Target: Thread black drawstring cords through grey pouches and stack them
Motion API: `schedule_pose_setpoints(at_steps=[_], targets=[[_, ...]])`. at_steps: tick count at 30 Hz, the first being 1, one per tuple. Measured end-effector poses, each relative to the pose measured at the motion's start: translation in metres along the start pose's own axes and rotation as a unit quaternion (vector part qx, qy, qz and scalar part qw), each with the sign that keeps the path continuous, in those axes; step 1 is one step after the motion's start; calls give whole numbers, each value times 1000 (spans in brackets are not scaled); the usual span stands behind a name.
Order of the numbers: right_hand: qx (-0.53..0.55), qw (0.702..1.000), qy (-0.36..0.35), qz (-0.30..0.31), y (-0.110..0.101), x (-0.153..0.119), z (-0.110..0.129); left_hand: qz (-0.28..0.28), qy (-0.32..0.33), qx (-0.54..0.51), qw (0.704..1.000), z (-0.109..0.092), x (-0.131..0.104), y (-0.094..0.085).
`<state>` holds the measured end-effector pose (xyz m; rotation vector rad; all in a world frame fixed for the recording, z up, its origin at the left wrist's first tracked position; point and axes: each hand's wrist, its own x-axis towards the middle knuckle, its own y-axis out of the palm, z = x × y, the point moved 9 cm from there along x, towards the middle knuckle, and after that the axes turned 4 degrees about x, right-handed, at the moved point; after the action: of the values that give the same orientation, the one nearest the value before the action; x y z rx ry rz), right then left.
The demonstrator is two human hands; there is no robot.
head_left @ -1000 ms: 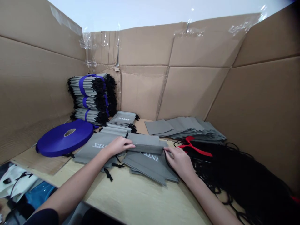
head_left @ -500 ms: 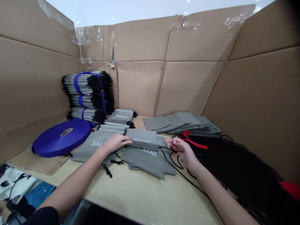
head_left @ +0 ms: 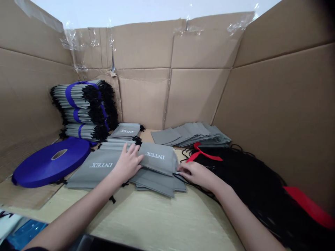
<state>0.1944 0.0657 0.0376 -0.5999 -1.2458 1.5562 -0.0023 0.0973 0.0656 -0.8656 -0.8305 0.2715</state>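
Observation:
A grey pouch (head_left: 156,158) with white INTEX lettering lies on top of a few other grey pouches (head_left: 154,183). My left hand (head_left: 127,163) has its fingers spread, with the fingertips at this pouch's left edge. At the right edge of the same pouch, my right hand (head_left: 197,174) pinches a thin black cord (head_left: 180,178) between thumb and fingers. The cord trails back under my right wrist. Left of my left hand lies another printed grey pouch (head_left: 89,169) with black knotted cord ends showing at its lower side.
Blue-banded bundles of pouches (head_left: 75,97) stand at the back left, behind a roll of blue strap (head_left: 34,164). Loose grey pieces (head_left: 191,134) lie at the back. Black cords with a red tie (head_left: 206,153) fill the right side. Cardboard walls (head_left: 143,94) enclose the table.
My left fingers have spread from a closed grip at the pouch's edge. The pouch now lies flatter. My right hand has closed on the cord near the pouch. The view has shifted right.

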Motion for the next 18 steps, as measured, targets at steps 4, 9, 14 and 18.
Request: schedule_pose_setpoints(at_steps=[4, 9, 14, 18], targets=[[46, 999, -5, 2, 2, 0, -6, 4, 79, 2, 997, -51, 5, 8], [56, 995, -46, -65, -13, 1, 8, -3, 146, -97, 984, -90, 16, 6], [61, 980, -117, -148, -27, -5, 42, -10, 58, -228, 972, -66, 14, 1], [68, 964, -163, -197, -33, -11, 63, -9, -27, -360, 933, -42, 8, -2]])
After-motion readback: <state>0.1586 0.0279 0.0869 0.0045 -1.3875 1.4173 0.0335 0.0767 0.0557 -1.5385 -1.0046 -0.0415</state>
